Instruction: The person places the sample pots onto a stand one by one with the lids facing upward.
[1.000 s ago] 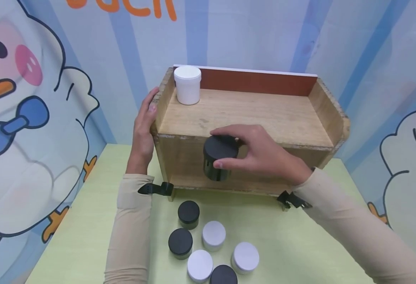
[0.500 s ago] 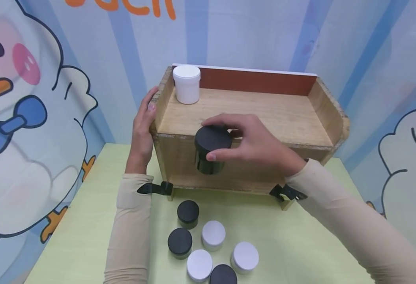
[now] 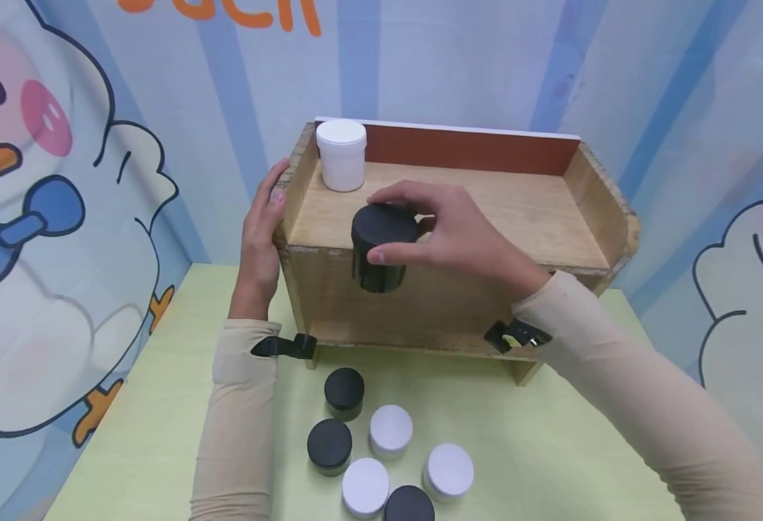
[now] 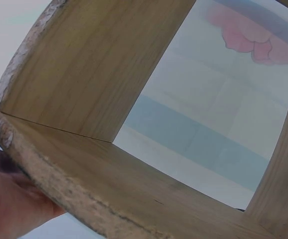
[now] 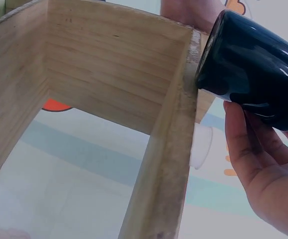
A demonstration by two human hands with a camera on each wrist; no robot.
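My right hand (image 3: pixel 449 228) grips a dark jar with a black lid (image 3: pixel 381 250) between thumb and fingers, upright in front of the wooden shelf's (image 3: pixel 447 210) upper front edge. The right wrist view shows the jar's (image 5: pixel 253 69) glossy dark side and base beside the shelf board, with fingers (image 5: pixel 241 134) against it. My left hand (image 3: pixel 263 242) rests flat along the outside of the shelf's left side panel. In the left wrist view only part of the left hand (image 4: pixel 14 204) shows behind the panel edge. On the top deck, a white lidded tub (image 3: pixel 342 155) stands in the back left corner.
In front of the shelf, the pale green table (image 3: pixel 551 449) holds several jars: black-lidded ones (image 3: pixel 344 391) and white-lidded ones (image 3: pixel 449 470), grouped close together. A reddish-brown board (image 3: pixel 473 150) closes the back of the top deck. Behind hangs a striped duck-print cloth (image 3: pixel 447 65).
My right hand has lifted the dark jar and carried it leftward, from before the open lower compartment to the level of the top deck's front edge. The left hand stays in place.
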